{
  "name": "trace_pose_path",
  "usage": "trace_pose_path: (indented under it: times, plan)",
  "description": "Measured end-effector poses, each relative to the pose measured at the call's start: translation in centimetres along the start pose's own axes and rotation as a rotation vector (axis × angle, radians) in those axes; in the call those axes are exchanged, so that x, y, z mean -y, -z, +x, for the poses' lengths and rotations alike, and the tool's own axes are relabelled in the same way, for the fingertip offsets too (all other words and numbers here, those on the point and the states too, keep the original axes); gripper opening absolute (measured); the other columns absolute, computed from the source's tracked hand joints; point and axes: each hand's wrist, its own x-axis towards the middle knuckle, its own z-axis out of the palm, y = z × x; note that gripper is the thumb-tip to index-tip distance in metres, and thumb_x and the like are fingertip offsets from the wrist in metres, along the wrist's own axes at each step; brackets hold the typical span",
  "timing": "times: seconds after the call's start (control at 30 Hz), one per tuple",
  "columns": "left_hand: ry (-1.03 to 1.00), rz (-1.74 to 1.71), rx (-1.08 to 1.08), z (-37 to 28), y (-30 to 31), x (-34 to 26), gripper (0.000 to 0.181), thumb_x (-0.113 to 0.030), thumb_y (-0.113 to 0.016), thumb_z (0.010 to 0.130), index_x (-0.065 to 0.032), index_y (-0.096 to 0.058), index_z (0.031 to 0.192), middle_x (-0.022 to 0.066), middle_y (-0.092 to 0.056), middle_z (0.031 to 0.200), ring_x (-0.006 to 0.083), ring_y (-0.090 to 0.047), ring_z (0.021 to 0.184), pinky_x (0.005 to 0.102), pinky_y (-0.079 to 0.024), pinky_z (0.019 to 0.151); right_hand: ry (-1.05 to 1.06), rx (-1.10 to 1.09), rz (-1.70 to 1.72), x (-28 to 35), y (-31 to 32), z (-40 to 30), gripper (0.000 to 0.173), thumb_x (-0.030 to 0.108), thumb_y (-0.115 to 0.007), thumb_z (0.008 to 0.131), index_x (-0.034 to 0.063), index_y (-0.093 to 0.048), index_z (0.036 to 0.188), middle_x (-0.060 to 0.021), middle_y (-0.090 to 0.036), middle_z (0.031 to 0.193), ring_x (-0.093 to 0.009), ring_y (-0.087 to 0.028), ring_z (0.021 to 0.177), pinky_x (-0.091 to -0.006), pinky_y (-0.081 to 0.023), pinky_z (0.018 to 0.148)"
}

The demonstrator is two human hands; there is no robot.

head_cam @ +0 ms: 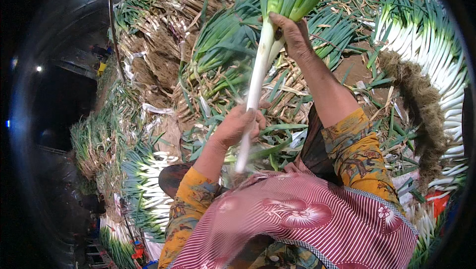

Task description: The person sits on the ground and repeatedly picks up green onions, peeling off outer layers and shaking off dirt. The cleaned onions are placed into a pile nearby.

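My right hand point(293, 34) grips large green onions at the fork where the white shanks meet the broad green leaves. The front onion's white shank point(259, 68) slants down towards my lap, and a second shank point(276, 51) shows behind it. Lower down, my left hand point(238, 126) is curled around the front shank. Its root end point(241, 161) is blurred just above my striped apron point(290, 213). Beyond my hands lie untrimmed green onions with green leaves point(227, 38) and dry brown outer skins.
Stripped white onions point(420, 38) with bushy roots point(427, 109) line the right side. Another cleaned pile point(156, 187) lies at left. Rooty, soil-brown bundles point(152, 68) lie at upper left, near a thin upright pole point(115, 27). Peeled leaf scraps point(275, 142) litter the ground before my knees.
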Motion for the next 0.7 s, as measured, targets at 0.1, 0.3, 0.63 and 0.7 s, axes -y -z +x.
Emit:
trace_pose_path:
  times: [0.1,0.3,0.63,0.7]
  plan:
    - [-0.049,0.263,-0.428,2.4,-0.7,0.1,0.031,-0.019,-0.053,0.086,0.0013,-0.042,0.106,0.0058,-0.053,0.073,0.0100,-0.050,0.051,0.0218,-0.043,0.045,0.043,-0.108,-0.088,-0.9,-2.3,-1.4,0.030,0.027,-0.062,0.072,0.0001,-0.065,0.084,-0.0071,-0.063,0.069,-0.013,-0.057,0.060,-0.0286,-0.044,0.054]
    - [-0.587,0.803,-0.773,5.9,0.0,-1.5,0.035,-0.010,-0.066,0.074,-0.0035,-0.044,0.100,0.0126,-0.055,0.086,0.0204,-0.055,0.077,0.0317,-0.045,0.070,0.023,-0.103,-0.158,-3.0,-4.6,-2.8,0.029,0.029,-0.067,0.072,0.0029,-0.063,0.084,-0.0019,-0.058,0.065,-0.011,-0.055,0.060,-0.0274,-0.044,0.057]
    - [-0.839,1.108,-0.867,5.1,-0.3,-1.6,0.020,-0.003,-0.057,0.079,-0.0043,-0.052,0.098,0.0125,-0.057,0.094,0.0254,-0.057,0.078,0.0299,-0.046,0.067,-0.130,-0.043,0.130,-1.3,-4.7,-3.2,0.022,0.019,-0.065,0.074,0.0006,-0.061,0.086,-0.0050,-0.059,0.067,-0.012,-0.055,0.053,-0.0242,-0.043,0.046]
    - [-0.974,1.202,-0.897,5.4,0.5,-1.1,0.023,-0.001,-0.059,0.075,-0.0063,-0.054,0.097,0.0127,-0.056,0.093,0.0313,-0.057,0.080,0.0319,-0.047,0.067,-0.179,-0.153,0.237,-1.5,-5.2,-3.8,0.020,0.017,-0.065,0.074,0.0015,-0.061,0.086,-0.0045,-0.060,0.068,-0.012,-0.055,0.053,-0.0247,-0.042,0.045]
